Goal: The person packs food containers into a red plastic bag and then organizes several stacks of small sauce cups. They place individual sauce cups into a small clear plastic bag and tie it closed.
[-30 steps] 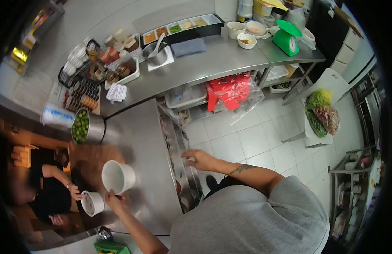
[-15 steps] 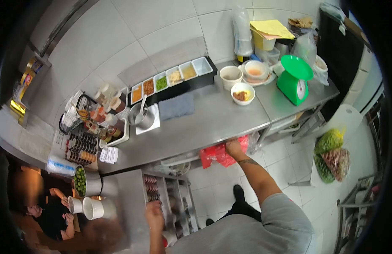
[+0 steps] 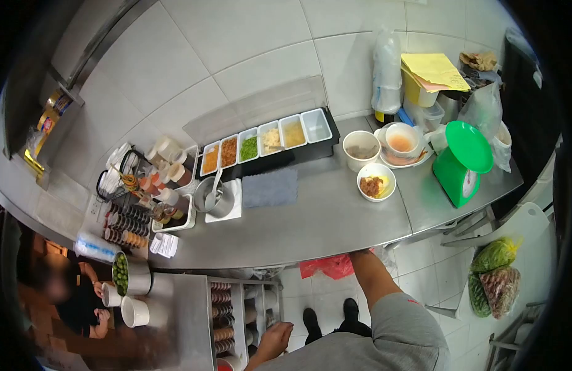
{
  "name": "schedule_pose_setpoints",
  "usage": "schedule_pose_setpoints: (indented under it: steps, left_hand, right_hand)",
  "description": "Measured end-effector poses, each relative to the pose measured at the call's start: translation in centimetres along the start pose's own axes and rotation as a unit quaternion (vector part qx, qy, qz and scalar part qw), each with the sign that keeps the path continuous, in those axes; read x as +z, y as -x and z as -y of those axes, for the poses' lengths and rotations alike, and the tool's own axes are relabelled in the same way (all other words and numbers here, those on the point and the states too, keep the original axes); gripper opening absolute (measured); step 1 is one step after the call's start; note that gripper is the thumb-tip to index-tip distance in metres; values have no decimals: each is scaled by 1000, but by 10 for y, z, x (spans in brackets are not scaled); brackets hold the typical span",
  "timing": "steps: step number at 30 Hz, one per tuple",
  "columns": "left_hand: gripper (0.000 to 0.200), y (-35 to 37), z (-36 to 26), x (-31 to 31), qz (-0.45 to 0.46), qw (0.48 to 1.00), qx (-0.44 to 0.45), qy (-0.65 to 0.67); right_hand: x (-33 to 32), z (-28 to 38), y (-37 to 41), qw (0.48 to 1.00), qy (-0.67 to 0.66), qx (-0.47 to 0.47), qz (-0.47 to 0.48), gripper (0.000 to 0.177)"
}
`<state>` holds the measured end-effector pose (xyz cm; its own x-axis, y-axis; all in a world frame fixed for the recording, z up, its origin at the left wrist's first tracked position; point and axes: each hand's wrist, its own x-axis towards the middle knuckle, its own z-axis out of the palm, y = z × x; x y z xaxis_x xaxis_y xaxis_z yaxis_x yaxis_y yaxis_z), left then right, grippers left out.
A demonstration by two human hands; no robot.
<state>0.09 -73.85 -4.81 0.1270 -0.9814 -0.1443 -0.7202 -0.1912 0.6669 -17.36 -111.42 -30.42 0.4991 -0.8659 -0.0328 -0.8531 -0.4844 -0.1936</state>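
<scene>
1. Steel counter (image 3: 323,229) runs across mid-frame. Tiled wall (image 3: 255,37) behind, pale floor tiles (image 3: 292,272) below.
2. Red bag (image 3: 328,267): lower centre, under the counter's front edge, partly hidden by it.
3. Right hand (image 3: 361,254): at that edge, just beside the red bag, mostly hidden. Can't tell finger state or contact.
4. Left hand (image 3: 275,340): bottom centre, right of the open shelving (image 3: 227,309) with stacked lidded cups. Fingers curled in, narrow; nothing visible in them.
5. Counter, left to centre: squeeze bottles (image 3: 168,176) in white baskets, metal pot (image 3: 218,199) with a ladle in it, blue-grey cloth (image 3: 270,188) lying flat. Black rack (image 3: 298,156) behind the cloth holds six white pans, incl. orange, brown and chopped green food.
6. Counter, right: white tub (image 3: 362,150), food bowl (image 3: 377,182) in front of it, green scale (image 3: 464,162) near the right end. Yellow papers (image 3: 435,71) sit on a container at the back.
7. Lower left: second steel surface (image 3: 181,315) with a pot of green fruit (image 3: 131,274) and two white containers (image 3: 135,312). Co-worker (image 3: 72,300) beyond, hands near the containers.
8. Lower right: bagged vegetables (image 3: 495,278) on a white plastic chair (image 3: 526,221).
</scene>
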Motion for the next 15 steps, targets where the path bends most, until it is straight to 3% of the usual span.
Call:
schedule_pose_setpoints:
  steps: [9,11,14,15]
  left_hand:
    - [20,-27,26,9,60,997,19,41]
    - [20,-32,41,17,84,996,4,35]
    - [23,-43,78,45,94,989,-87,80]
    - [25,-48,91,56,107,984,-86,115]
  right_hand:
    - [-22,12,36,995,-84,-60,12,28]
    - [-30,37,54,982,-156,-103,7,28]
    - [-83,88,99,942,-283,-180,-29,24]
    - [-112,107,121,909,-382,-159,46,22]
